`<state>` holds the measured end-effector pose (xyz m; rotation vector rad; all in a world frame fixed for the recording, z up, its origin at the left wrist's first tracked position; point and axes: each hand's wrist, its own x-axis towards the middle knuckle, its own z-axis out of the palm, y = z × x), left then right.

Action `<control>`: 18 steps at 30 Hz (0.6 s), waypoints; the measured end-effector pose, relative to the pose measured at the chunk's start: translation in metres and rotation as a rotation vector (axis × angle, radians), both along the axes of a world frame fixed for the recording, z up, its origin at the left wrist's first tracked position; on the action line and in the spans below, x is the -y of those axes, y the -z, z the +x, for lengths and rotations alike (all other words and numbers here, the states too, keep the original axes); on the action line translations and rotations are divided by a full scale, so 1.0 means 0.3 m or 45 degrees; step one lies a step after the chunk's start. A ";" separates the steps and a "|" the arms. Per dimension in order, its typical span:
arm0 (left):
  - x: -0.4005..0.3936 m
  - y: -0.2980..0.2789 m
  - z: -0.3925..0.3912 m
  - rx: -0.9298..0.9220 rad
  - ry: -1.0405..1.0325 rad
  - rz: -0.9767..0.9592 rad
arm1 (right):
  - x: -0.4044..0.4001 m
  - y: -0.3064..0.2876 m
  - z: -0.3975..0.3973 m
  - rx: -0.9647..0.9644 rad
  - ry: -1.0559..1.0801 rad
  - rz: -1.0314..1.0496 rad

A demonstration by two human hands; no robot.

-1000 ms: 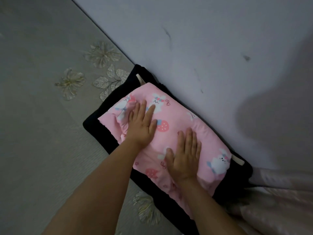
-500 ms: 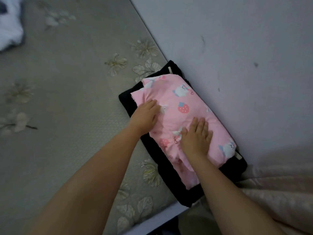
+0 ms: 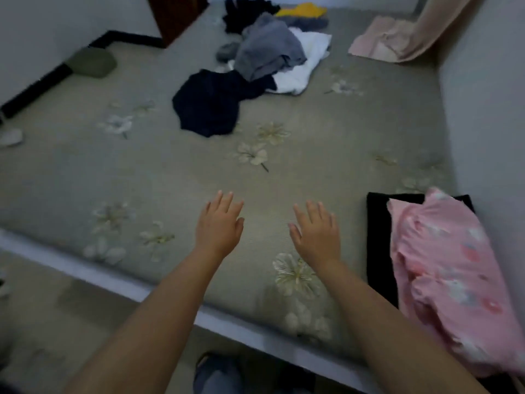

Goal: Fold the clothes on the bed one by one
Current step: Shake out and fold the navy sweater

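Observation:
A folded pink garment with a bunny print [image 3: 449,274] lies on a folded black garment [image 3: 379,245] at the right side of the bed, against the wall. My left hand [image 3: 220,226] and my right hand [image 3: 316,233] hover over the grey flowered bed cover [image 3: 142,177], fingers straight, holding nothing. A heap of unfolded clothes sits at the far end: a dark navy piece [image 3: 210,103], a grey piece [image 3: 270,48], a white piece [image 3: 304,66], a black piece [image 3: 247,12] and a yellow piece [image 3: 304,9].
A pink cloth [image 3: 380,41] and a hanging curtain [image 3: 437,21] are at the far right corner. A green cushion [image 3: 92,62] lies at the far left by the wall. The bed's near edge [image 3: 113,275] runs across the lower left, with floor below.
Both hands have lifted off the pink garment and moved left over the bare bed cover. The view has swung left, bringing the heap of unfolded clothes into sight.

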<state>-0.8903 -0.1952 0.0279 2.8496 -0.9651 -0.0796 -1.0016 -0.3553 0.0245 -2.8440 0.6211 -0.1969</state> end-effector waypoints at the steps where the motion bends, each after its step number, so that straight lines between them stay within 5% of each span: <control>1: -0.112 -0.019 0.019 0.022 -0.100 -0.011 | -0.078 -0.020 0.048 0.001 -0.083 -0.020; 6: -0.660 -0.046 0.039 -0.028 -0.552 0.030 | -0.509 -0.059 0.263 0.019 -0.425 -0.020; 18: -1.482 -0.028 0.143 -0.193 -1.021 0.129 | -1.374 -0.001 0.597 -0.209 -0.769 0.008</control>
